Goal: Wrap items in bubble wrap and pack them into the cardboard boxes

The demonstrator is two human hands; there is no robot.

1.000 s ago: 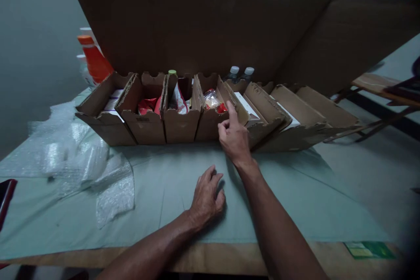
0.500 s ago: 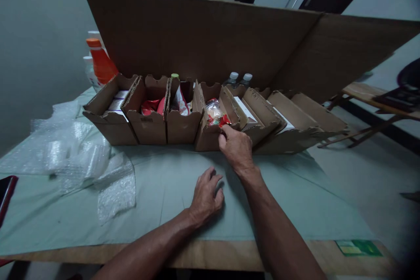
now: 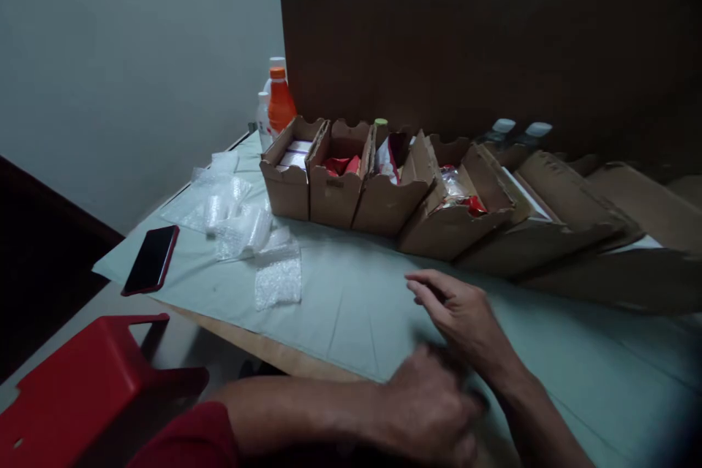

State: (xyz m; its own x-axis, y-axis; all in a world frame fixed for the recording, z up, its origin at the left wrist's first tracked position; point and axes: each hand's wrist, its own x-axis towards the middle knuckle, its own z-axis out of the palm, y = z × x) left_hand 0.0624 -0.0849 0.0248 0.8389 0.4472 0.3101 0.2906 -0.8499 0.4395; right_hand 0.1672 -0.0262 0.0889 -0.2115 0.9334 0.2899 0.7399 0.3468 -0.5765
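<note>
My right hand [image 3: 461, 311] rests low over the pale green table cover [image 3: 351, 292], fingers spread, holding nothing. My left hand [image 3: 431, 409] lies just in front of it, blurred, fingers curled, with nothing visible in it. Both sit a short way in front of a row of small open cardboard boxes [image 3: 384, 197]. The nearest box [image 3: 447, 223] holds a clear bag with red contents [image 3: 458, 186]. Other boxes hold red packets [image 3: 337, 164] and white cartons [image 3: 293, 153].
A large cardboard sheet [image 3: 482, 58] stands behind the boxes. Bottles, one orange [image 3: 280, 102], stand at the far left. Bubble wrap pieces [image 3: 246, 234] and a dark phone [image 3: 151, 259] lie left. A red stool [image 3: 82, 387] is at the near left.
My right hand has drawn back from the box with the clear bag to the table. My left hand moved nearer. The view has swung left, showing the phone and red stool.
</note>
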